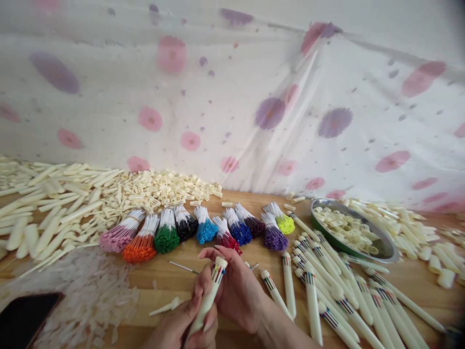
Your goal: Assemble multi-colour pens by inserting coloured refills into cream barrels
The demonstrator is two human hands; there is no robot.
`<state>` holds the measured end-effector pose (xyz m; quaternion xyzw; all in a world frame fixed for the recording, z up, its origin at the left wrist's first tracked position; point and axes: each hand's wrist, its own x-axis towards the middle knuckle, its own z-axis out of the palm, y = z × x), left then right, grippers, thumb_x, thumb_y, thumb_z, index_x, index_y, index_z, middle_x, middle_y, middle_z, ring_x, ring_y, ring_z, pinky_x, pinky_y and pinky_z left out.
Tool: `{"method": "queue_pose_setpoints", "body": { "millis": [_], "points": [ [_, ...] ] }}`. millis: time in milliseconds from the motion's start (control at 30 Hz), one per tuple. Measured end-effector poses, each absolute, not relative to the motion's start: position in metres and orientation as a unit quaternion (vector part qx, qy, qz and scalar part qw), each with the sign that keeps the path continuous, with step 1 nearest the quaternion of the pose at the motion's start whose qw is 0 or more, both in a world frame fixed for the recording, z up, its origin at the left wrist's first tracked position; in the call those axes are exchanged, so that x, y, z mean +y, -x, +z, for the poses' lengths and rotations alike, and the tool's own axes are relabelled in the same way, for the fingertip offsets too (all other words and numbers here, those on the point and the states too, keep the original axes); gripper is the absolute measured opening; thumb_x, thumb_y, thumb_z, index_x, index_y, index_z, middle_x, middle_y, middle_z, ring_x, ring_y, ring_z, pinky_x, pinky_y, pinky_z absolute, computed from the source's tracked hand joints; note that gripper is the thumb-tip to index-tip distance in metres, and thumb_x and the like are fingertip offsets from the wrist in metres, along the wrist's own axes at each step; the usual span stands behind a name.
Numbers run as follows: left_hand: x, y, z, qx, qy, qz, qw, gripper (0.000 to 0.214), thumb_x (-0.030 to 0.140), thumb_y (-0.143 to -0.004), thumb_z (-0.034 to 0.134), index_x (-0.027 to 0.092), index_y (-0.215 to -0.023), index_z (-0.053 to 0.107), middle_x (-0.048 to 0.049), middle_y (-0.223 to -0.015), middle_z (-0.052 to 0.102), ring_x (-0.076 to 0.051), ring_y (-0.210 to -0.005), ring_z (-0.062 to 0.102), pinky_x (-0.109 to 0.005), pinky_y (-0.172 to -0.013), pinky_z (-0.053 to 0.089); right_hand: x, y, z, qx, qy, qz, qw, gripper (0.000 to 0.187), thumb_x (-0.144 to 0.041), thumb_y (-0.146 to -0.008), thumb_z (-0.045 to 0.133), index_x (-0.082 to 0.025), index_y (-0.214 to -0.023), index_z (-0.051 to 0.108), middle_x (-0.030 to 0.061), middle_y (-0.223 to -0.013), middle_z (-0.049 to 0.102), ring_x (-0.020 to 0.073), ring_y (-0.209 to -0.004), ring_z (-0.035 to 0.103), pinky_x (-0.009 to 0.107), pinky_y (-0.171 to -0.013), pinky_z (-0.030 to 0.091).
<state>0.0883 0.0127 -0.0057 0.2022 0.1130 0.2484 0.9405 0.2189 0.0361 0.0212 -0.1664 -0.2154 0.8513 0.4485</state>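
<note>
My left hand [183,322] is wrapped round the lower end of a cream multi-colour pen [209,295], which points up and to the right. My right hand [236,286] curls round the pen's top, fingers bent over the end where several coloured refills show. Both hands hover over the wooden table [189,278] near its front edge. What the right fingertips pinch is hidden.
Bundles of coloured refills [189,230] lie in a row behind the hands. Finished pens [327,291] are spread at the right. A metal bowl [385,249] holds cream clips. Cream barrels [54,203] and small parts are heaped at the left, a dark phone [25,320] at bottom left.
</note>
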Motion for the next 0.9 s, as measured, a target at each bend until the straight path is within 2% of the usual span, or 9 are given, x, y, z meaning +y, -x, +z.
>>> {"method": "queue_pose_setpoints", "body": {
  "millis": [167, 233, 333, 400, 567, 800, 900],
  "points": [
    [0.012, -0.086, -0.001, 0.122, -0.159, 0.265, 0.943, 0.03, 0.044, -0.077, 0.066, 0.014, -0.075, 0.064, 0.0104, -0.043, 0.032, 0.001, -0.031, 0.016, -0.01, -0.032, 0.014, 0.034, -0.213, 0.02, -0.2, 0.183, 0.844, 0.463, 0.055, -0.069, -0.081, 0.039, -0.018, -0.094, 0.057, 0.0035, -0.065, 0.068, 0.0154, -0.054, 0.06, 0.02, -0.046, 0.037],
    [0.012, -0.085, 0.0, 0.131, -0.15, 0.282, 0.939, 0.025, 0.041, -0.076, 0.068, 0.016, -0.078, 0.065, 0.0105, -0.044, 0.032, 0.001, -0.032, 0.015, -0.01, -0.034, 0.015, 0.033, -0.212, 0.02, -0.191, 0.189, 0.835, 0.479, 0.059, -0.071, -0.078, 0.04, -0.017, -0.094, 0.057, 0.0058, -0.072, 0.069, 0.0157, -0.06, 0.062, 0.021, -0.049, 0.039],
    [0.011, -0.085, -0.004, 0.134, -0.147, 0.294, 0.935, 0.023, 0.039, -0.072, 0.072, 0.017, -0.072, 0.065, 0.0102, -0.046, 0.032, 0.001, -0.034, 0.016, -0.011, -0.035, 0.016, 0.029, -0.209, 0.021, -0.178, 0.197, 0.827, 0.496, 0.056, -0.066, -0.076, 0.051, -0.015, -0.096, 0.059, 0.0081, -0.082, 0.071, 0.0158, -0.071, 0.063, 0.024, -0.064, 0.044],
    [0.011, -0.086, -0.01, 0.151, -0.146, 0.292, 0.933, 0.03, 0.046, -0.069, 0.072, 0.017, -0.069, 0.064, 0.0092, -0.047, 0.033, 0.0, -0.034, 0.018, -0.012, -0.035, 0.016, 0.027, -0.207, 0.02, -0.178, 0.2, 0.824, 0.499, 0.052, -0.061, -0.075, 0.059, -0.014, -0.096, 0.062, 0.0078, -0.083, 0.072, 0.0158, -0.074, 0.064, 0.025, -0.069, 0.044],
    [0.012, -0.085, -0.028, 0.199, -0.153, 0.31, 0.917, 0.032, 0.049, -0.071, 0.069, 0.019, -0.064, 0.058, 0.0076, -0.049, 0.035, -0.004, -0.038, 0.022, -0.016, -0.038, 0.019, 0.025, -0.204, 0.017, -0.19, 0.208, 0.814, 0.508, 0.043, -0.052, -0.076, 0.064, -0.012, -0.09, 0.067, 0.0076, -0.082, 0.073, 0.0155, -0.078, 0.064, 0.027, -0.079, 0.044],
    [0.013, -0.086, -0.029, 0.197, -0.131, 0.317, 0.919, 0.031, 0.05, -0.07, 0.069, 0.02, -0.072, 0.062, 0.0075, -0.049, 0.037, -0.004, -0.037, 0.021, -0.015, -0.036, 0.018, 0.024, -0.203, 0.011, -0.188, 0.21, 0.805, 0.522, 0.034, -0.037, -0.071, 0.074, -0.014, -0.096, 0.068, 0.0073, -0.095, 0.072, 0.013, -0.076, 0.065, 0.022, -0.067, 0.049],
    [0.014, -0.089, -0.019, 0.138, -0.122, 0.307, 0.934, 0.034, 0.049, -0.066, 0.073, 0.017, -0.069, 0.064, 0.0088, -0.046, 0.034, -0.001, -0.034, 0.017, -0.013, -0.033, 0.017, 0.024, -0.2, 0.006, -0.185, 0.193, 0.809, 0.524, 0.036, -0.033, -0.07, 0.076, -0.017, -0.1, 0.067, 0.0065, -0.104, 0.07, 0.0132, -0.078, 0.065, 0.022, -0.066, 0.05]
  ]
}}
